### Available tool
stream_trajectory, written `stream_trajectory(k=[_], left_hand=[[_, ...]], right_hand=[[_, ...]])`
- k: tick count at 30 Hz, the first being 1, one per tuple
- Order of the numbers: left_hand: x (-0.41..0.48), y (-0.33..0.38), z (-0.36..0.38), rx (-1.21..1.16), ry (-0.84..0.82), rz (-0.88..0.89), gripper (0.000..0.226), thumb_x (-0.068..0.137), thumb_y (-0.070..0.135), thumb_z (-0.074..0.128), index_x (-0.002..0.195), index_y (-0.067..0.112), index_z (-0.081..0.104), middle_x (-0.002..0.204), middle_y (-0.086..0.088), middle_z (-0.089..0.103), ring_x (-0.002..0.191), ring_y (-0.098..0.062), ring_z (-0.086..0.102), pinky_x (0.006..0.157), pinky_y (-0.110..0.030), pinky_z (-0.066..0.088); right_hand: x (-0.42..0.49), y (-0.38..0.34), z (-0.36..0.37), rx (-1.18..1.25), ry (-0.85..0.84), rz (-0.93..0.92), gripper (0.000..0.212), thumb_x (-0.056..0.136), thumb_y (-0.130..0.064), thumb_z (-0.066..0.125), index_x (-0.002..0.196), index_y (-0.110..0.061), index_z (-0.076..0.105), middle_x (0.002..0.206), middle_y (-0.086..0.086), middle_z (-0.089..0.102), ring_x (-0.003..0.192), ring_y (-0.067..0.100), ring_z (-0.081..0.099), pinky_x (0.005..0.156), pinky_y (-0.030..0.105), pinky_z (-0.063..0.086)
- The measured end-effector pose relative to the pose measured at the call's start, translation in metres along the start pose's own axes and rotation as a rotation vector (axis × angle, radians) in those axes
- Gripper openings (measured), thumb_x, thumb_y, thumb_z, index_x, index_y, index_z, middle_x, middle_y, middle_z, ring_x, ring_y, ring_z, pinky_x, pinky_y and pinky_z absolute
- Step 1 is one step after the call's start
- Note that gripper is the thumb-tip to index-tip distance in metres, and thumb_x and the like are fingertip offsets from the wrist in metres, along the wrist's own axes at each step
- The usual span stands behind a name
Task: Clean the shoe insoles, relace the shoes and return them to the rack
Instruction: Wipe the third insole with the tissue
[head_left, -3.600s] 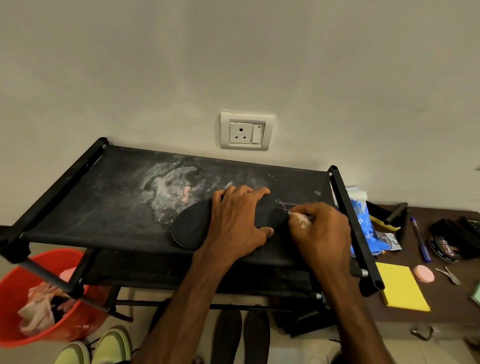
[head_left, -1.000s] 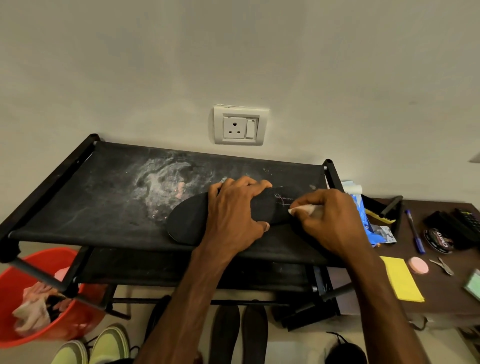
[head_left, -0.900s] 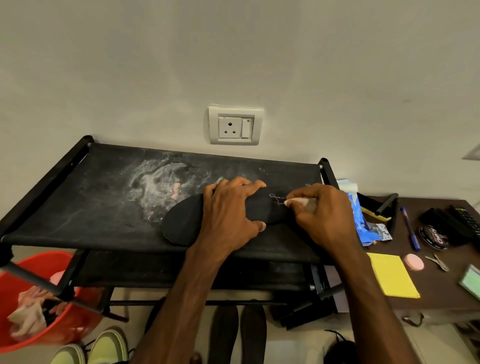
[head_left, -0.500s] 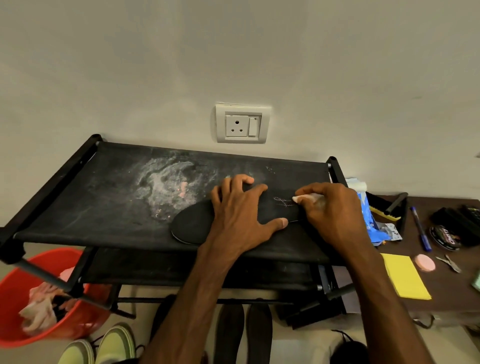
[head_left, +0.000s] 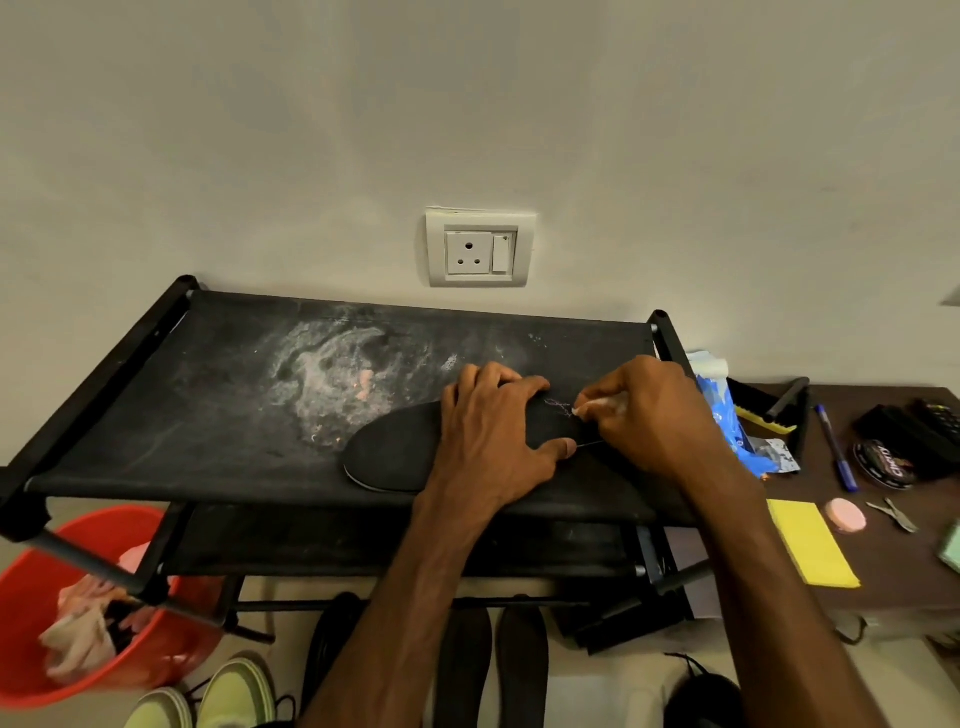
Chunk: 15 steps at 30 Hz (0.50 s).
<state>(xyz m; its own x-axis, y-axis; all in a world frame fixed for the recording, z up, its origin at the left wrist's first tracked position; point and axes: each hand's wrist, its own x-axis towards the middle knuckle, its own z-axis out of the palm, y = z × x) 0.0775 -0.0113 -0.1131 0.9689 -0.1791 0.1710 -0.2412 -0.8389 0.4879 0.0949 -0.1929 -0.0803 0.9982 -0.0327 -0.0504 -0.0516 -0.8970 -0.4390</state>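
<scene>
The black insole (head_left: 395, 452) lies flat on the top shelf of the shoe rack (head_left: 208, 395), close to its front edge. The left hand (head_left: 493, 431) presses down on its middle with fingers spread. The right hand (head_left: 654, 415) pinches a small white wad (head_left: 597, 409) against pale marks near the heel end. A hard stroke towards the front edge could probably slide the insole off the shelf if the left hand's pressure eases, and so small a wad may slip from the pinch. The chalky smear (head_left: 332, 374) touching the toe end could dirty the insole again if it shifts that way. The pressing hand covers the insole's middle, so that part cannot be wiped now, and the rack's right post (head_left: 667, 338) stands just beside the working hand. On the bench (head_left: 914, 577) to the right lie a blue packet (head_left: 727, 421), a yellow sponge (head_left: 810, 545) and a pen (head_left: 834, 447). Below are a red bucket (head_left: 26, 649), yellow-green shoes (head_left: 228, 691) and two more dark insoles (head_left: 462, 665).
</scene>
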Motion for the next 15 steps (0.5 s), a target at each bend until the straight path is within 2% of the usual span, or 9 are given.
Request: stream_trajectory(k=[2,4,7,11,15], left_hand=[[0.0,0.0,0.0,-0.008,0.005,-0.001,0.075,0.076,0.067,0.072,0.142,0.037,0.053,0.133,0.009,0.046,0.126,-0.015,0.035,0.103,-0.032,0.027],[0.001,0.0,0.0,-0.007,0.001,0.0,0.075,0.077,0.067,0.073,0.142,0.037,0.052,0.134,0.008,0.046,0.126,-0.016,0.035,0.105,-0.032,0.027],[0.002,0.0,0.0,-0.005,-0.002,-0.002,0.075,0.077,0.067,0.073,0.142,0.036,0.052,0.134,0.008,0.046,0.127,-0.017,0.035,0.105,-0.033,0.028],[0.001,0.0,0.0,-0.018,-0.005,0.001,0.075,0.076,0.067,0.073,0.142,0.036,0.053,0.133,0.008,0.046,0.125,-0.016,0.035,0.104,-0.033,0.028],[0.001,-0.001,0.0,-0.019,-0.003,-0.001,0.076,0.075,0.067,0.074,0.142,0.036,0.054,0.133,0.008,0.047,0.125,-0.016,0.035,0.103,-0.033,0.028]], right_hand=[[-0.007,0.001,-0.006,-0.055,-0.077,-0.017,0.011,0.085,-0.028,0.077,0.083,-0.038,0.079,0.092,-0.01,0.078,0.087,0.014,0.07,0.086,0.043,0.06],[-0.013,-0.001,-0.008,-0.099,-0.07,-0.011,0.011,0.082,-0.028,0.078,0.079,-0.039,0.078,0.09,-0.009,0.077,0.085,0.015,0.069,0.085,0.043,0.06],[-0.015,-0.007,0.001,-0.075,0.076,0.01,0.016,0.08,-0.026,0.078,0.076,-0.041,0.073,0.092,-0.006,0.076,0.088,0.018,0.069,0.085,0.044,0.059],[-0.004,-0.019,0.014,0.038,0.288,0.031,0.01,0.085,-0.026,0.075,0.091,-0.032,0.08,0.094,-0.006,0.078,0.09,0.019,0.07,0.082,0.037,0.057],[0.007,-0.024,0.016,0.054,0.271,0.025,0.01,0.089,-0.024,0.074,0.095,-0.029,0.081,0.099,-0.003,0.078,0.093,0.02,0.071,0.085,0.042,0.059]])
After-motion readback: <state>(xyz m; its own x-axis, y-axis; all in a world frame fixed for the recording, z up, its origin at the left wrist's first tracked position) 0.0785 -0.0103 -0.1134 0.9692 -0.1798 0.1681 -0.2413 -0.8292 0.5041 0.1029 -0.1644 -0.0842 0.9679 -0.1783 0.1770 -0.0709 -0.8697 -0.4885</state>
